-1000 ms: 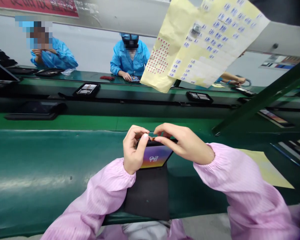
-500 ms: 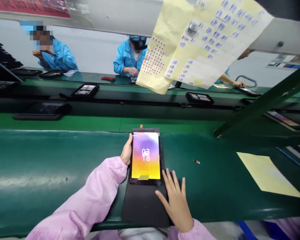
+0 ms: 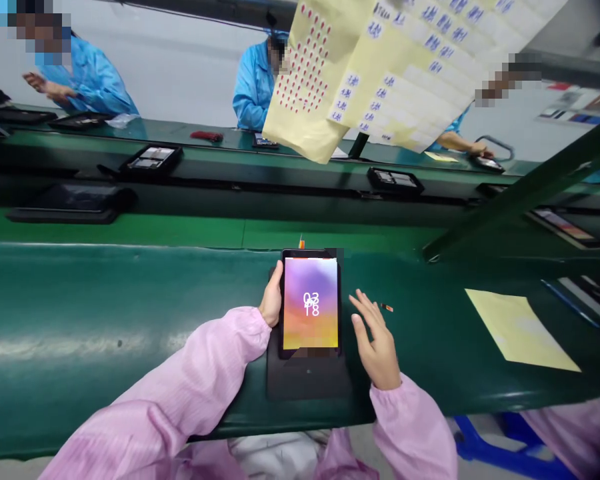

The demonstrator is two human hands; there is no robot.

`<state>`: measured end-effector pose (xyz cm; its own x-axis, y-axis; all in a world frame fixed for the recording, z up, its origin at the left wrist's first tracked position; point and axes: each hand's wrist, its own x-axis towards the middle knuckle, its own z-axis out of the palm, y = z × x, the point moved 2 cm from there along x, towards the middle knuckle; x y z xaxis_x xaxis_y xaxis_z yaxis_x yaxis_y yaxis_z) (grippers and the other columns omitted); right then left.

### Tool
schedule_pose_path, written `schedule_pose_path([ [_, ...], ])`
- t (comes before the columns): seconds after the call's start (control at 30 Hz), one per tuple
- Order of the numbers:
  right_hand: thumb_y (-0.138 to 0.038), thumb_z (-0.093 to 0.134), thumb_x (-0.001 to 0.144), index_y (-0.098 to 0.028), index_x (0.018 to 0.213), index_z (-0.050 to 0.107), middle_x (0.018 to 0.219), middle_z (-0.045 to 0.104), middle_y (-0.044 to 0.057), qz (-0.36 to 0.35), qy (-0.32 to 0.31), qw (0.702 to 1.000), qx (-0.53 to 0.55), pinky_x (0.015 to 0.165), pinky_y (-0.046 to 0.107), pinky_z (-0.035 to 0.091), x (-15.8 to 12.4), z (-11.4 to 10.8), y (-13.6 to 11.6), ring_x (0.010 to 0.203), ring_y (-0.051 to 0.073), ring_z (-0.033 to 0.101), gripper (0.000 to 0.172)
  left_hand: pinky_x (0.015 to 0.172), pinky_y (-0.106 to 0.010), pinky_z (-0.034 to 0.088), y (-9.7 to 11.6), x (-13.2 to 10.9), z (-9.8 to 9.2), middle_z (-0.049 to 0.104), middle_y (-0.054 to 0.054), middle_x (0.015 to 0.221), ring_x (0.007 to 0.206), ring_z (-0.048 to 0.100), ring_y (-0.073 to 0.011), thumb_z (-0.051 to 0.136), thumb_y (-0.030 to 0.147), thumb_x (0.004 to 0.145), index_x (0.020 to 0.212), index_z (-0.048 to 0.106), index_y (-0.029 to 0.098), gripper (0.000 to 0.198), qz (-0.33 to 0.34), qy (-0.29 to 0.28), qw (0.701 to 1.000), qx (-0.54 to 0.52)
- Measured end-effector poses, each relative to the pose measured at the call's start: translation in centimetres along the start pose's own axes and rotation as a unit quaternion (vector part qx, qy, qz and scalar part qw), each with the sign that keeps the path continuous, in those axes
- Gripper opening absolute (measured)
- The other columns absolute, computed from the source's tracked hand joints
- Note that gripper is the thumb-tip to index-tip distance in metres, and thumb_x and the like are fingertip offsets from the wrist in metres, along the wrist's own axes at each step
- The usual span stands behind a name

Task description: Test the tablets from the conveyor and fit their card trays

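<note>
The tablet [image 3: 311,303] lies over a dark mat [image 3: 307,379] on the green surface [image 3: 130,300], straight in front of the person, a placing that seems to suit looking squarely at its lit screen. The left hand [image 3: 271,299] is closed about the left edge, thumb along the frame and the fingers beneath hidden; this grip presumably steadies the tablet while leaving the display uncovered. Whether the tablet's back rests on the mat or is lifted slightly, I cannot tell. The right hand [image 3: 379,343] is apart from the tablet, off its right side, fingers loosely spread and holding nothing; whether it touches the surface is unclear. An orange strip [image 3: 301,245] sticks up past the top edge, where it blocks none of the screen. A small orange-and-dark piece [image 3: 387,307] lies just beside the right fingers, within easy reach. Farther right, a yellow sheet [image 3: 523,330] lies well apart, leaving room around the hands.
</note>
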<state>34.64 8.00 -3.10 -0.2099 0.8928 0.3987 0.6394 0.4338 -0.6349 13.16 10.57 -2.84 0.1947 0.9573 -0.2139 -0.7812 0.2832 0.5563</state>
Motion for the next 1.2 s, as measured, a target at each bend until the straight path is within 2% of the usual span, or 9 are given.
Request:
schedule_pose_path([
  [0.13, -0.027, 0.040, 0.097, -0.023, 0.136, 0.050, 0.143, 0.050, 0.012, -0.019, 0.065, 0.998, -0.008, 0.113, 0.057, 0.032, -0.5, 1.1, -0.9, 0.136, 0.025, 0.043, 0.041, 0.101, -0.043, 0.047, 0.0, 0.6, -0.7, 0.072, -0.011, 0.110, 0.107, 0.066, -0.0293, 0.038, 0.065, 0.089, 0.116, 0.066, 0.015, 0.063, 0.021, 0.008, 1.000, 0.020],
  [0.23, -0.026, 0.041, 0.095, -0.028, 0.140, 0.046, 0.150, 0.042, 0.011, -0.144, 0.027, 0.986, -0.076, 0.112, 0.061, 0.029, -0.8, 1.3, -1.6, 0.141, 0.029, 0.036, 0.045, 0.101, -0.045, 0.046, 0.0, 0.6, -1.0, 0.071, -0.013, 0.112, 0.109, 0.064, -0.0307, 0.033, 0.069, 0.089, 0.118, 0.065, 0.013, 0.070, 0.028, -0.002, 0.999, 0.027],
  [0.4, -0.044, 0.053, 0.090, -0.036, 0.133, 0.054, 0.140, 0.055, 0.005, -0.379, -0.139, 0.895, -0.190, 0.112, 0.059, 0.029, -0.3, 1.0, -2.0, 0.135, 0.030, 0.043, 0.044, 0.103, -0.048, 0.044, -0.2, 0.7, -1.2, 0.070, -0.016, 0.112, 0.110, 0.064, -0.0335, 0.031, 0.076, 0.084, 0.117, 0.065, 0.011, 0.081, -0.019, -0.024, 0.999, 0.019],
  [0.47, -0.047, 0.053, 0.090, -0.033, 0.133, 0.055, 0.136, 0.059, 0.005, -0.444, -0.145, 0.859, -0.210, 0.115, 0.053, 0.028, 1.3, 0.6, -1.7, 0.134, 0.026, 0.046, 0.044, 0.103, -0.048, 0.043, -0.3, 0.8, -1.4, 0.070, -0.016, 0.113, 0.111, 0.063, -0.0336, 0.033, 0.076, 0.084, 0.118, 0.065, 0.011, 0.080, -0.022, -0.019, 0.999, 0.016],
  [0.53, -0.044, 0.052, 0.092, -0.031, 0.132, 0.056, 0.137, 0.058, 0.005, -0.481, -0.093, 0.841, -0.229, 0.117, 0.050, 0.023, 3.7, 0.1, -1.3, 0.136, 0.024, 0.043, 0.042, 0.104, -0.047, 0.043, -0.4, 0.9, -1.7, 0.070, -0.015, 0.115, 0.114, 0.061, -0.0330, 0.036, 0.074, 0.084, 0.121, 0.063, 0.012, 0.077, -0.014, -0.009, 1.000, 0.010],
  [0.67, -0.042, 0.039, 0.097, -0.029, 0.137, 0.051, 0.153, 0.039, 0.005, -0.385, 0.066, 0.893, -0.224, 0.117, 0.053, 0.019, 7.8, -0.9, -0.7, 0.143, 0.028, 0.031, 0.044, 0.103, -0.043, 0.043, -0.5, 1.1, -2.2, 0.069, -0.013, 0.118, 0.116, 0.060, -0.0322, 0.040, 0.071, 0.085, 0.125, 0.062, 0.014, 0.073, 0.003, -0.001, 1.000, -0.011],
  [0.77, -0.039, 0.027, 0.100, -0.032, 0.140, 0.048, 0.157, 0.029, 0.000, -0.291, 0.121, 0.939, -0.137, 0.116, 0.057, 0.021, 7.0, -0.6, -0.8, 0.143, 0.031, 0.030, 0.046, 0.102, -0.042, 0.045, -0.5, 1.1, -2.4, 0.071, -0.012, 0.112, 0.112, 0.063, -0.0321, 0.040, 0.070, 0.086, 0.119, 0.065, 0.014, 0.069, 0.007, 0.018, 1.000, -0.015],
  [0.93, -0.036, 0.028, 0.100, -0.030, 0.140, 0.048, 0.151, 0.042, 0.003, -0.122, 0.099, 0.986, 0.064, 0.113, 0.054, 0.031, 3.2, 2.1, -0.3, 0.140, 0.028, 0.037, 0.045, 0.101, -0.046, 0.045, -0.3, 0.9, -1.9, 0.071, -0.015, 0.109, 0.109, 0.064, -0.0337, 0.035, 0.073, 0.086, 0.117, 0.066, 0.011, 0.076, -0.025, 0.003, 1.000, -0.007],
  [1.2, -0.045, 0.031, 0.099, -0.022, 0.139, 0.047, 0.144, 0.050, 0.008, 0.056, 0.046, 0.964, 0.257, 0.114, 0.046, 0.034, 2.6, 4.3, 1.7, 0.135, 0.023, 0.045, 0.048, 0.103, -0.044, 0.043, -0.2, 0.8, -1.5, 0.069, -0.014, 0.116, 0.111, 0.063, -0.0324, 0.035, 0.072, 0.086, 0.121, 0.064, 0.011, 0.076, -0.011, -0.013, 1.000, -0.021],
])
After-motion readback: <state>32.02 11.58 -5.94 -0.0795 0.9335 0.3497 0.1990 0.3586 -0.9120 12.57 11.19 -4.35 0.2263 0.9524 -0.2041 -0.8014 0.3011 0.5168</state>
